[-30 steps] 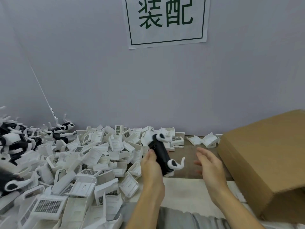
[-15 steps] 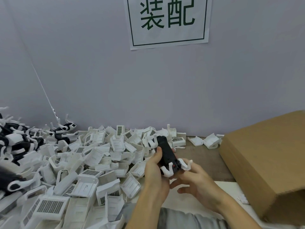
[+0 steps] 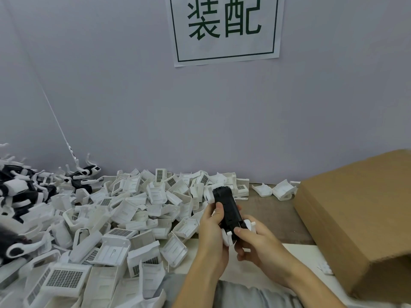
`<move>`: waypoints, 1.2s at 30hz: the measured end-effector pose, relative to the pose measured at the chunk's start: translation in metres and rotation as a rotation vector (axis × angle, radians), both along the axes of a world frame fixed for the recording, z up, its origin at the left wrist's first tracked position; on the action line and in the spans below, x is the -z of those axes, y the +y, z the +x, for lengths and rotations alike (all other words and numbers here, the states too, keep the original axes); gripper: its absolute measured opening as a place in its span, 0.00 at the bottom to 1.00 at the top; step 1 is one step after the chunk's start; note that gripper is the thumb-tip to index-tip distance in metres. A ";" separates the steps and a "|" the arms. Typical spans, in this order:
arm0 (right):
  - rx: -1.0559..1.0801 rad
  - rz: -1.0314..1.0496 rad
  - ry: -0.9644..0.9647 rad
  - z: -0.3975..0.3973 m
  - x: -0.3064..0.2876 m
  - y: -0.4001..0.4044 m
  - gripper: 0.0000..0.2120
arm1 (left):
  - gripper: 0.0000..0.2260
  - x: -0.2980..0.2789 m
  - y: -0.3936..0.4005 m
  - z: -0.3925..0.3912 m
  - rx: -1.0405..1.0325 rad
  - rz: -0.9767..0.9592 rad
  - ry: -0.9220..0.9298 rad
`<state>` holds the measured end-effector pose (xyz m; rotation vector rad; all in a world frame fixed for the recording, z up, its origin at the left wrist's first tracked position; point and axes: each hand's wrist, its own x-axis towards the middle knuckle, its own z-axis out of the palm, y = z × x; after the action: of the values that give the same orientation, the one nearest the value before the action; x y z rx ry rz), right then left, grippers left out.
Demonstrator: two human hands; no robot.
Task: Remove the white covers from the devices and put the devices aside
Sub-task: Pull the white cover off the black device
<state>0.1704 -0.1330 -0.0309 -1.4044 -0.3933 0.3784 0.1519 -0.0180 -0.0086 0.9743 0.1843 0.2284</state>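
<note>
Centrally, both hands grip one black device (image 3: 229,210) above the near edge of the surface (image 3: 273,216). The left hand (image 3: 212,227) is wrapped around the device's left side, thumb lying along its black body and fingers curled behind it. The right hand (image 3: 255,241) is closed on the device's lower end, thumb pressed on the black face, fingers folded beneath. White cover (image 3: 229,237) parts show at that lower end, between the two hands, and still sit on the device; how firmly they are attached cannot be told. The device is tilted, its upper end leaning away from the person toward the wall (image 3: 289,118).

Left of the device, a large heap of loose white covers (image 3: 124,214) spreads across the surface, many showing dark grid panels. Farther left of the device, past the heap, lies a pile of black-and-white devices (image 3: 20,192) with white curved arms. Right of the device stands a cardboard box (image 3: 355,218), its brown side facing the hands. Between the device and the box, near the wall, lie a few separate white covers (image 3: 282,191). Above the device, on the wall, hangs a paper sign (image 3: 224,27) with two green characters inside a green frame.
</note>
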 end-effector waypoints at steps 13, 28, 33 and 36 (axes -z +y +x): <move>0.020 -0.054 0.015 0.000 0.000 0.000 0.07 | 0.11 0.007 -0.001 0.007 -0.012 0.108 -0.041; -0.009 -0.018 0.110 -0.001 -0.005 0.001 0.20 | 0.08 0.005 -0.002 0.005 -0.019 0.099 -0.019; -0.013 -0.002 0.129 0.000 -0.006 -0.001 0.10 | 0.09 0.003 -0.004 0.005 -0.012 0.095 -0.044; -0.135 0.105 0.179 -0.002 -0.009 -0.004 0.15 | 0.14 0.000 -0.002 0.004 -0.019 -0.005 0.003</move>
<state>0.1687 -0.1367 -0.0216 -1.2344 -0.3563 0.5816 0.1558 -0.0201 -0.0088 0.9681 0.1970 0.2432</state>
